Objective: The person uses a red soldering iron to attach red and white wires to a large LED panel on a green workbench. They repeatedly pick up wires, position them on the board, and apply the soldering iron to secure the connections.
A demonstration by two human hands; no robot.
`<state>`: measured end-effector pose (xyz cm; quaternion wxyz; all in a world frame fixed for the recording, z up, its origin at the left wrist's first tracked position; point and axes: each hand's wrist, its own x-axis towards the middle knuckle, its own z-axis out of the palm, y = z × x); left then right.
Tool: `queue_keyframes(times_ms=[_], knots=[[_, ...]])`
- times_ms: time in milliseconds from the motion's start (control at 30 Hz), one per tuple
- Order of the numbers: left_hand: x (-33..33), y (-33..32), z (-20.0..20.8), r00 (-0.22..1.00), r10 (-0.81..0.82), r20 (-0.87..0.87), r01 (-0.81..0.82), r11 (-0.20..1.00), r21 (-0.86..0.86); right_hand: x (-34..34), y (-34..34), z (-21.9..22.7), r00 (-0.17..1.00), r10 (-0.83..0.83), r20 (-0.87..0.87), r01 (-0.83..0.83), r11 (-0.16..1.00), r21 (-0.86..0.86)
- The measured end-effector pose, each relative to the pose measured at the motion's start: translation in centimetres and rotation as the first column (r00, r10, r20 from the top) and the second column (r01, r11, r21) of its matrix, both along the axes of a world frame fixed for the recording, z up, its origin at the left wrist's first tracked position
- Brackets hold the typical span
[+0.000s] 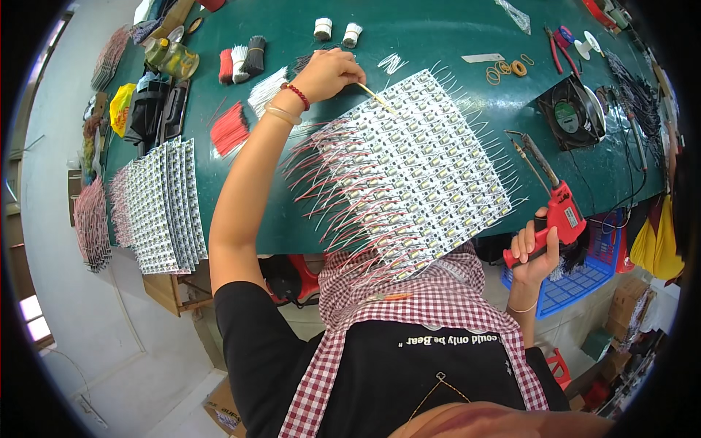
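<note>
1. The left hand [332, 71] has its fingertips pinched together on a thin tan stick [375, 97], whose far end meets the top of the circuit-board panel, near its far-left edge.
2. The right hand [537, 252] has its fingers wrapped around the handle of a red soldering gun [565, 214]; its tip points up and away from the body, apart from the panel.
3. Between the hands, the white circuit-board panel [431, 164] lies slanted on the green table [431, 35], its near corner reaching over the checked apron [365, 299]. Red and white wires [339, 201] fringe its left side; pale wires fringe its right.
4. Just beyond the left forearm lie loose red wires [230, 130] and white wires [267, 92].
5. Further left stands a stack of similar panels [166, 208].
6. Beyond the soldering gun stands a black cooling fan [558, 120]; red-handled pliers [563, 52] lie past it.
</note>
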<state>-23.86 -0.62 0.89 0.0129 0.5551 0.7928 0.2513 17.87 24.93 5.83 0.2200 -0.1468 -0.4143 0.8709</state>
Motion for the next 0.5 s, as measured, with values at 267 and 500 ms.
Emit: queue_keyframes(times_ms=[267, 500], knots=[[1.2, 1.2, 0.0, 0.998, -0.054, 0.04, 0.056, 0.997, -0.047, 0.0, 0.1, -0.1, 1.0, 0.002, -0.013, -0.002, 1.0, 0.017], [1.3, 1.7, -0.3, 0.996, -0.081, 0.04, 0.082, 0.996, -0.028, 0.0, 0.1, -0.2, 1.0, 0.004, -0.02, -0.004, 1.0, 0.02]])
